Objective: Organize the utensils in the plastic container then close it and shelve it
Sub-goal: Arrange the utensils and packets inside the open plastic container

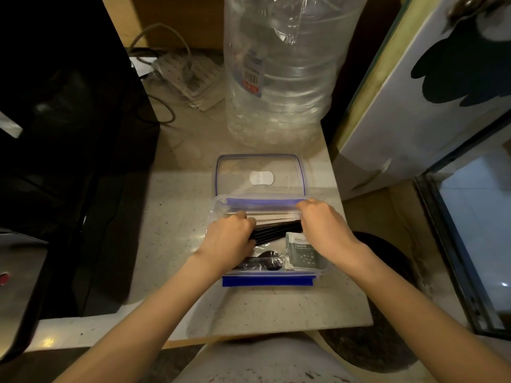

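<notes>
A clear plastic container (266, 280) with blue clips stands open on the stone counter. Its clear lid (260, 175) with a blue seal lies flat just behind it. Inside lie a bundle of black and pale wrapped chopsticks (276, 230), a black plastic spoon in a wrapper (265, 259) and a grey-green sachet (302, 254). My left hand (231, 239) is closed around the left end of the chopstick bundle. My right hand (326, 225) is closed around its right end. Both hands are inside the container.
A large clear water bottle (282, 67) stands right behind the lid. A power strip with cables (188, 76) lies at the back left. A black appliance (63, 150) fills the left side. A white panel (414, 106) and a glass-fronted cabinet (475, 217) flank the right.
</notes>
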### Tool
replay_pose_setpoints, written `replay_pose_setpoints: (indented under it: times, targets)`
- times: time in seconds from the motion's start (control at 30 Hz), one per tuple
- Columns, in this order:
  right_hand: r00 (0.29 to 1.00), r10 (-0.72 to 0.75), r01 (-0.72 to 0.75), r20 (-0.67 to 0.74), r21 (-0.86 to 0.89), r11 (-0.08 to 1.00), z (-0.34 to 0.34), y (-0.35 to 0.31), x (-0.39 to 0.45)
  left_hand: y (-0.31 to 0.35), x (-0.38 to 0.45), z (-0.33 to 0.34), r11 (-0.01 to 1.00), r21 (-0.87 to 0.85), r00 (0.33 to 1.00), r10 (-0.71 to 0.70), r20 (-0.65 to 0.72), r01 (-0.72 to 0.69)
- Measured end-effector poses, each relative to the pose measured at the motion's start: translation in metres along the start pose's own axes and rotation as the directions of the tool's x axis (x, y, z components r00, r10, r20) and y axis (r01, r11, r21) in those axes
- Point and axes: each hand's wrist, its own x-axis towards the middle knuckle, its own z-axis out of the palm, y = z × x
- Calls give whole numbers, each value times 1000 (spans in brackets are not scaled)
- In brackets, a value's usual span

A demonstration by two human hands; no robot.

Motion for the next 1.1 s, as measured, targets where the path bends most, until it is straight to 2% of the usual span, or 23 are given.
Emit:
replay_pose_setpoints:
  times: [0.07,0.23,0.47,0.63,0.73,0.87,0.97,1.1]
  targets:
    - [998,23,-22,53,-16,1000,-2,-3,-4,3,2,4,1000,9,1000,11,-6,-11]
    - [982,-19,27,188,-39,999,3,-10,-10,7,3,12,989,148,1000,1,-5,0]
    - [982,-69,88,176,-101,991,14,-8,-12,1,2,15,974,225,1000,17,-21,-12]
    - [982,-74,82,174,-38,996,15,-5,-14,0,3,13,966,258,1000,-10,6,8]
    - [997,-42,33,70,124,992,4,-1,-16,-1,3,12,962,272,1000,-25,13,21]
    - [996,21,13,-91,361,932,-16,12,-16,0,3,9,970,239,999,-41,7,38]
    - [984,45,18,-173,351,936,-19,27,-14,5,6,8,974,227,1000,-5,-18,9]
    - [990,2,45,-141,332,942,-14,33,-15,10,8,13,968,252,1000,20,-21,-14]
